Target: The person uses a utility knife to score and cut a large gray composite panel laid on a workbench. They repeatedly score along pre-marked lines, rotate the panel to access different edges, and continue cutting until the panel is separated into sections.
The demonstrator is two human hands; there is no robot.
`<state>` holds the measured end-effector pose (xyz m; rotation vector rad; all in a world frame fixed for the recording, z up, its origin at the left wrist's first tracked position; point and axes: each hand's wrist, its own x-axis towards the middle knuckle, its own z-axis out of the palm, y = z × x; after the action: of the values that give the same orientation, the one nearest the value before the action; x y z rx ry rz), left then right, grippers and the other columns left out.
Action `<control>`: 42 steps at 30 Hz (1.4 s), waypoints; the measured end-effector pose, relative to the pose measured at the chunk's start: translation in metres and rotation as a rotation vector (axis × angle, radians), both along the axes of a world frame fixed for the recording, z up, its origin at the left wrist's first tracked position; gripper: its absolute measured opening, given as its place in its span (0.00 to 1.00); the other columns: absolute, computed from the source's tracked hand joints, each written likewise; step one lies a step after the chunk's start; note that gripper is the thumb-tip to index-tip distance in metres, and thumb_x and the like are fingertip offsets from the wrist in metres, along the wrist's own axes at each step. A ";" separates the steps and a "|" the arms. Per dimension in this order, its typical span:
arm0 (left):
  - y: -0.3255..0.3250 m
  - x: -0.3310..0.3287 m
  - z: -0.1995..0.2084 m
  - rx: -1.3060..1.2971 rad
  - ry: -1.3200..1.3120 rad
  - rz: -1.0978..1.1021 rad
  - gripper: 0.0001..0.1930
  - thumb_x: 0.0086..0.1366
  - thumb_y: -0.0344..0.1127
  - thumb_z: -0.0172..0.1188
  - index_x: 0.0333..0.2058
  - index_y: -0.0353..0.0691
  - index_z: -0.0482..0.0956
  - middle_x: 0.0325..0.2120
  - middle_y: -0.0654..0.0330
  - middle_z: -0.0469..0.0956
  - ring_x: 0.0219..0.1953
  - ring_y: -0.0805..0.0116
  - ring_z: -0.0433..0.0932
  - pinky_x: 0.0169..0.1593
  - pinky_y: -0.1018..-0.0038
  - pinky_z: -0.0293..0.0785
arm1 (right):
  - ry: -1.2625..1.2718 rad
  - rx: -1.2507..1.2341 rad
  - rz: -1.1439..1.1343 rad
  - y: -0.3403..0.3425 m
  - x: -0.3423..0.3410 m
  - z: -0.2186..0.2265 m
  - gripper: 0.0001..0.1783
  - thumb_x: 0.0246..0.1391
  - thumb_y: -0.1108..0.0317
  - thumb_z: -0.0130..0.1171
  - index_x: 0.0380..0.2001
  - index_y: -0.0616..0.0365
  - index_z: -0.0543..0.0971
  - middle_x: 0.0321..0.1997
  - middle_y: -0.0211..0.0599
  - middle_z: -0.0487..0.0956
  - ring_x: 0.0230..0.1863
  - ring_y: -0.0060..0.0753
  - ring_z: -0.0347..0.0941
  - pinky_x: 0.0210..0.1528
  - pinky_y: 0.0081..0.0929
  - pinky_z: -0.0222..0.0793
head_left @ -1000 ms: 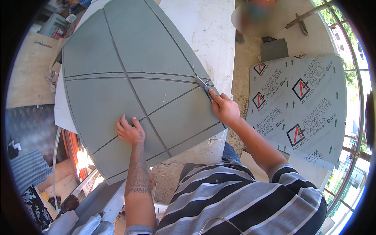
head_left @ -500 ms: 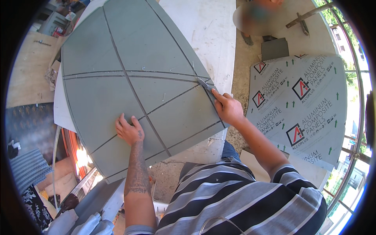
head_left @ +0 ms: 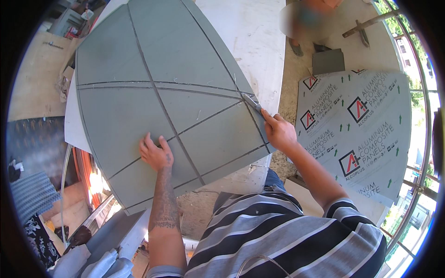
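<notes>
- Right now your left hand lies flat and open on the grey-green panel, palm down, fingers spread toward 12 o'clock, gripping nothing.
- Your right hand is closed around a small knife; its blade points toward 10 o'clock and touches the panel at its right edge, where a horizontal groove meets a slanted one.
- That panel fills the upper middle of the view, resting on a white worktable, with its near corner overhanging at 6 o'clock toward your striped shirt.
- Dark scored grooves cross the panel, splitting it into several fields; your left hand sits just beside one crossing.
- At 3 o'clock a printed, film-covered sheet lies on the floor, well apart from the panel, with a small grey offcut above it.
- No box, tray or other container shows clearly enough to tell any contents.
- Compared with half a second ago, your right hand and the knife sit at nearly the same spot on the right edge, your left hand has kept its place, and the panel has not shifted.
</notes>
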<state>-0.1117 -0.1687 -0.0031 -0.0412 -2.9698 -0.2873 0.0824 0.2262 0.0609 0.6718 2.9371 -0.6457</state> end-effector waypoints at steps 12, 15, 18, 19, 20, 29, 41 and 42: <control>-0.001 0.000 -0.001 -0.009 0.003 0.007 0.30 0.73 0.52 0.61 0.68 0.48 0.69 0.67 0.50 0.66 0.70 0.46 0.63 0.71 0.46 0.58 | 0.062 -0.035 -0.012 0.004 0.012 0.017 0.27 0.67 0.65 0.58 0.69 0.37 0.79 0.39 0.43 0.81 0.37 0.53 0.83 0.41 0.47 0.80; 0.001 0.001 0.000 0.000 0.005 0.012 0.30 0.73 0.52 0.60 0.68 0.48 0.70 0.67 0.51 0.67 0.71 0.46 0.64 0.71 0.46 0.59 | 0.080 -0.039 0.003 -0.004 0.009 0.023 0.27 0.66 0.65 0.58 0.68 0.37 0.80 0.38 0.43 0.81 0.35 0.52 0.83 0.40 0.46 0.80; 0.003 -0.001 0.002 0.017 -0.013 0.009 0.30 0.73 0.52 0.60 0.69 0.48 0.69 0.68 0.50 0.66 0.71 0.46 0.63 0.72 0.46 0.58 | 0.085 -0.033 0.026 -0.010 -0.001 0.016 0.27 0.66 0.65 0.58 0.68 0.38 0.80 0.36 0.42 0.81 0.33 0.51 0.82 0.38 0.46 0.80; 0.002 0.000 0.001 0.020 -0.001 0.005 0.30 0.73 0.52 0.60 0.69 0.47 0.69 0.68 0.50 0.66 0.71 0.46 0.63 0.72 0.46 0.57 | 0.092 -0.030 0.026 -0.009 -0.003 0.011 0.27 0.66 0.65 0.58 0.68 0.39 0.80 0.35 0.41 0.80 0.33 0.51 0.82 0.38 0.46 0.80; 0.002 0.000 0.001 0.024 0.010 0.002 0.30 0.73 0.51 0.60 0.69 0.46 0.69 0.68 0.50 0.65 0.71 0.46 0.62 0.72 0.46 0.56 | 0.099 -0.027 0.026 -0.008 -0.005 0.007 0.27 0.66 0.65 0.58 0.67 0.39 0.81 0.35 0.41 0.80 0.32 0.51 0.82 0.38 0.46 0.80; 0.001 0.000 -0.002 0.013 -0.002 0.009 0.30 0.74 0.51 0.59 0.68 0.47 0.70 0.68 0.50 0.66 0.72 0.46 0.62 0.72 0.45 0.57 | 0.104 -0.037 0.035 0.005 -0.008 -0.004 0.27 0.67 0.65 0.59 0.69 0.40 0.80 0.34 0.42 0.79 0.33 0.51 0.81 0.38 0.44 0.78; 0.001 -0.002 0.002 0.010 -0.019 -0.013 0.30 0.73 0.51 0.61 0.68 0.47 0.69 0.67 0.49 0.65 0.71 0.44 0.62 0.71 0.45 0.58 | 0.005 0.011 -0.005 0.011 0.000 0.005 0.26 0.68 0.61 0.57 0.69 0.35 0.79 0.37 0.42 0.82 0.36 0.52 0.83 0.41 0.47 0.80; 0.000 -0.002 0.002 0.005 -0.014 -0.010 0.29 0.73 0.50 0.61 0.68 0.47 0.69 0.67 0.49 0.65 0.71 0.44 0.62 0.71 0.45 0.58 | -0.002 0.003 -0.002 0.012 0.000 0.007 0.26 0.68 0.62 0.57 0.69 0.35 0.79 0.38 0.42 0.82 0.36 0.52 0.83 0.41 0.47 0.80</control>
<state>-0.1132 -0.1691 -0.0009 -0.0542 -2.9835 -0.2975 0.0828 0.2377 0.0675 0.6749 2.9371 -0.6402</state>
